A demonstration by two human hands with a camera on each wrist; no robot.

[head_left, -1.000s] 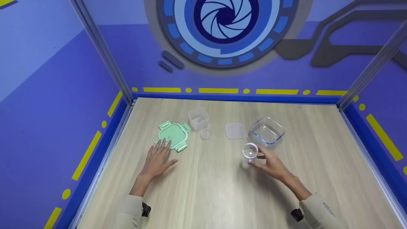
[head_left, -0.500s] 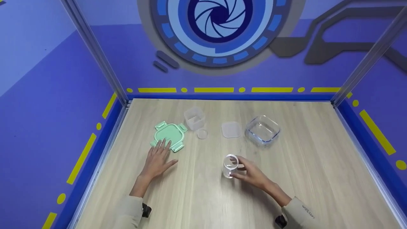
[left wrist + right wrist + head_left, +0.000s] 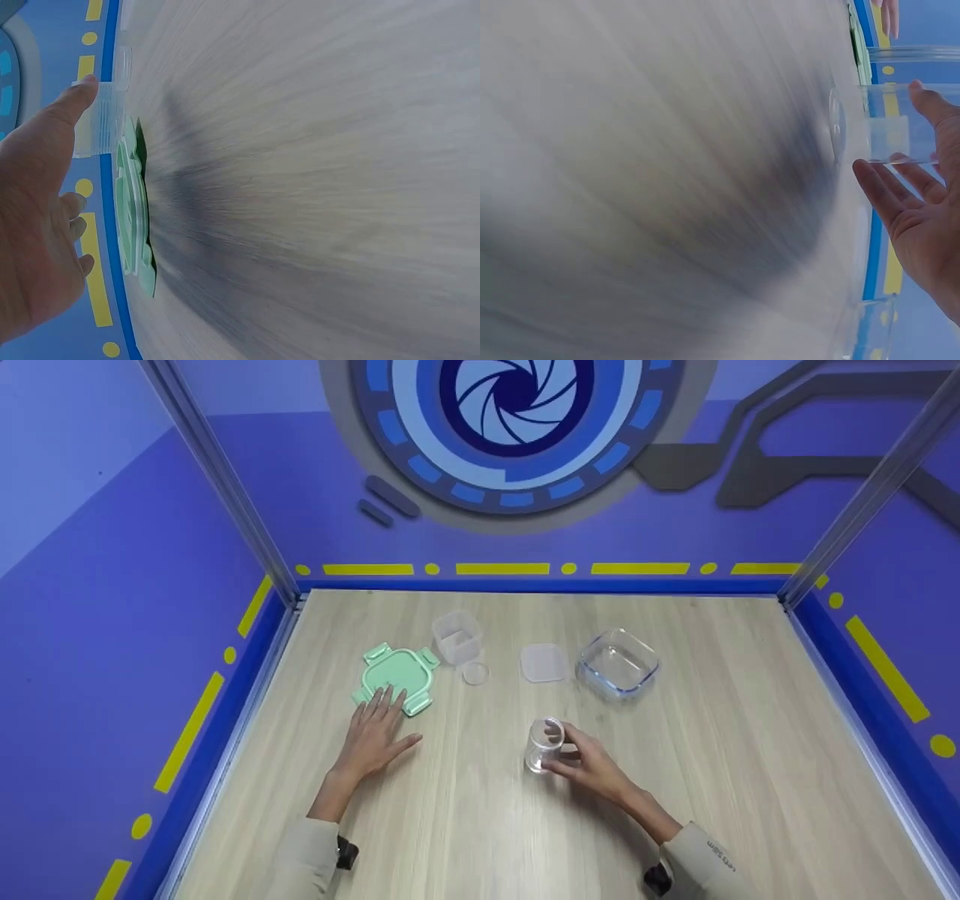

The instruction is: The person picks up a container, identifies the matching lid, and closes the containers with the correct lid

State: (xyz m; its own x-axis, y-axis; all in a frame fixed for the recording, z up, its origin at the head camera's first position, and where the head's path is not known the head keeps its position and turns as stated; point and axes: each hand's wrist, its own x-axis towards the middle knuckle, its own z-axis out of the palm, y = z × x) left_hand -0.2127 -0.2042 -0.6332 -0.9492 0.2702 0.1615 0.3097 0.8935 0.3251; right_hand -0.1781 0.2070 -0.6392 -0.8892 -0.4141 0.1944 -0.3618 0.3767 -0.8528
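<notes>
My right hand [image 3: 592, 769] holds a clear round cup [image 3: 543, 746] between thumb and fingers, near the middle of the table. The cup leans slightly in the head view. In the right wrist view, a clear round disc shape [image 3: 838, 124] shows just beyond the cup's lower end; I cannot tell whether it is a separate piece. Fingers spread, my left hand [image 3: 369, 739] lies over the near edge of a green lid [image 3: 397, 675] with side clips. From the left wrist view, whether the fingertips touch the lid cannot be told.
Behind the lid stands a frosted square container [image 3: 457, 639], with a small clear round lid [image 3: 475, 673] before it. A frosted square lid [image 3: 544, 663] lies left of a square glass container [image 3: 618, 664]. Blue walls enclose the wooden table [image 3: 480, 825] at the back and sides.
My right hand has carried the cup left and nearer me, from beside the glass container to mid-table; over the last half second it shifts only slightly. The left hand stays by the green lid.
</notes>
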